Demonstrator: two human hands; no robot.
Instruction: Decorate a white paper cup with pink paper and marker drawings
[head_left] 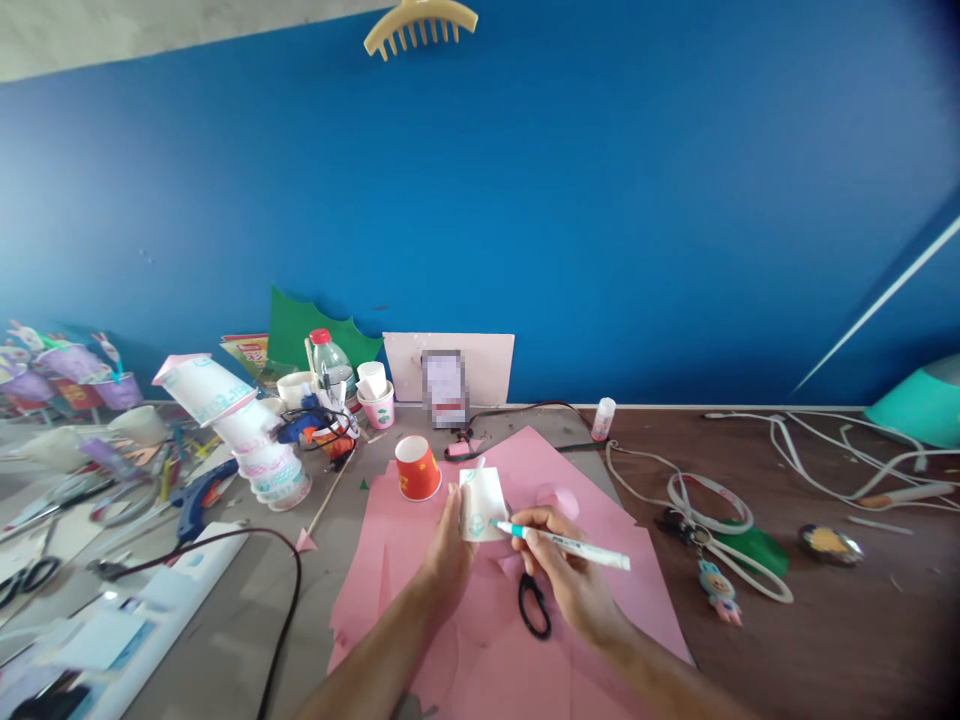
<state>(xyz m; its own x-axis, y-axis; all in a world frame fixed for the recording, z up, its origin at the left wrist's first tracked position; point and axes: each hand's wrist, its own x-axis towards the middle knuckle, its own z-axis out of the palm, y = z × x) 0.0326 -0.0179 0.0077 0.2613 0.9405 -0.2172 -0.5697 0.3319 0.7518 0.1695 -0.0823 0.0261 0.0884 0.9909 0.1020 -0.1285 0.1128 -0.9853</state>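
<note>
My left hand (450, 550) grips a white paper cup (484, 497) from its left side, above pink paper. Teal lines are drawn on the cup's lower part. Pinched in my right hand (564, 568) is a white marker (596, 553) with a teal section near the tip, which points left and meets or nearly meets the cup's side. Below the right hand lie scissors with a black handle (534, 612), their blades mostly hidden. A red paper cup (418, 470) stands just left of the held cup.
Sheets of pink paper (615, 600) cover the middle. Left are a tilted stack of decorated cups (259, 440), a blue glue gun (201, 500), a bottle (330, 365) and a dark cable (296, 590). White cords (787, 450) and a keychain figure (718, 590) lie right; a blue wall (600, 200) stands behind.
</note>
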